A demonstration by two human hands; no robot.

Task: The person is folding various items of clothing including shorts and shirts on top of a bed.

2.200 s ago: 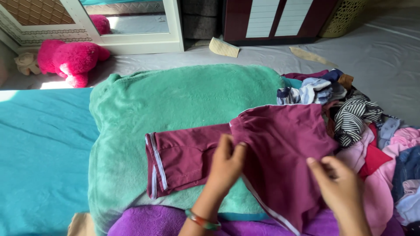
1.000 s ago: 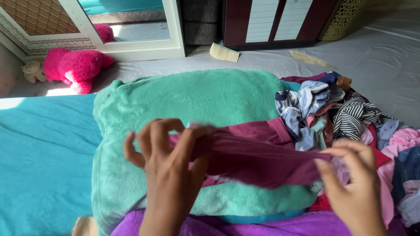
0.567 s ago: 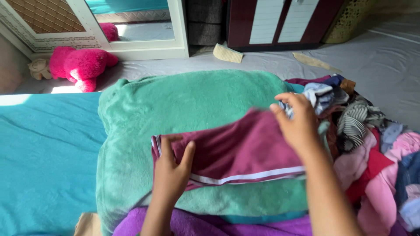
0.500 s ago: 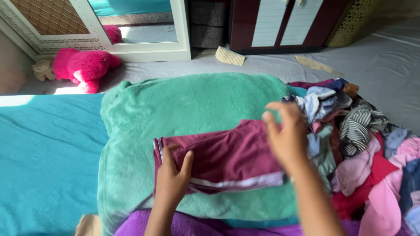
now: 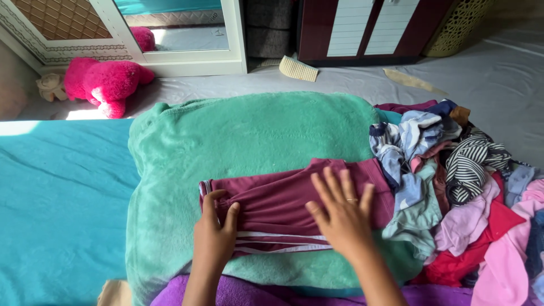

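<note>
Both hands down on the maroon garment (image 5: 283,195), which lies folded into a flat strip on the green blanket (image 5: 226,136), roughly in the middle of it, toward the near edge. White piping shows along the garment's left end and along its near edge.

Left hand (image 5: 215,235): on the garment's left end, fingers curled over the fold at the edge, thumb spread to the side. Looks like pressing with a light grip on the cloth; can't tell if it's actually pinching the fabric.

Right hand (image 5: 340,215): flat, palm down, fingers spread wide on the garment's right half. Holds nothing, just pressing. Thin ring on one finger.

Around it:
- Pile of clothes (image 5: 453,187) just right of the garment, touching its right end. Striped black-and-white piece, blue-and-white patterned piece, pale green, pink and red pieces mixed in.
- Purple cloth (image 5: 255,292) at the near edge, under the forearms, below the green blanket.
- Teal sheet (image 5: 56,192) to the left of the blanket.
- Pink plush toy (image 5: 105,82) at far left on the grey sheet (image 5: 498,85), near a white-framed mirror (image 5: 181,34).
- Dark red cabinet (image 5: 362,25) with white panels at the far side, a small cream ribbed thing (image 5: 298,68) on the grey sheet in front of it.
</note>
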